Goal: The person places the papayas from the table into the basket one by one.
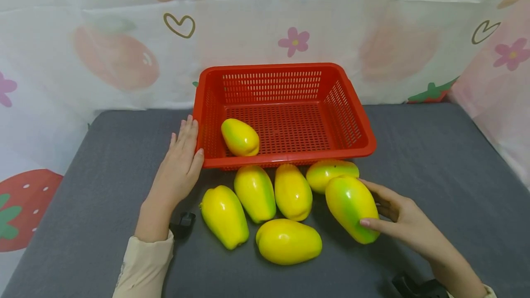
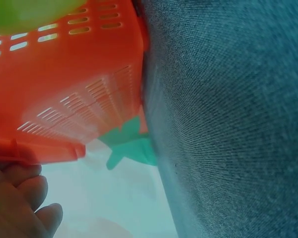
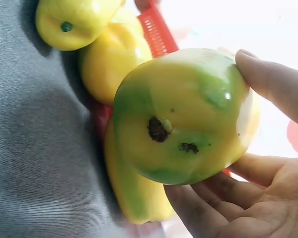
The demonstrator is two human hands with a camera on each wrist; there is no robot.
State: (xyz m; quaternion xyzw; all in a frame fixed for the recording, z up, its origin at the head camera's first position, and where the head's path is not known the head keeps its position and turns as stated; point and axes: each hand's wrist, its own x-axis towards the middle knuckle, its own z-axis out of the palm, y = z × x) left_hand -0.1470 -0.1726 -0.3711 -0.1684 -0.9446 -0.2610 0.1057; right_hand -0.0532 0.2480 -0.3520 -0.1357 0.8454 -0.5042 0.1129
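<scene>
My right hand [image 1: 399, 215] holds a yellow-green papaya [image 1: 352, 208] at its right side, the thumb on the near face and the fingers behind. In the right wrist view the held papaya [image 3: 184, 116] shows its end with dark brown marks. My left hand [image 1: 175, 164] rests with extended fingers against the left side of a red plastic basket [image 1: 285, 159]. The left wrist view shows its fingertips [image 2: 32, 191] by the rim. One papaya [image 1: 240, 137] lies inside the basket, at the front left. Several more papayas [image 1: 293, 192] lie on the grey cloth before it.
A grey cloth [image 1: 430, 151] covers the table. Behind the basket hangs a pale printed curtain [image 1: 248, 26]. One papaya [image 1: 331, 171] lies close against the basket's front, partly hidden by the held one. Black wrist devices [image 1: 182, 225] sit at both wrists.
</scene>
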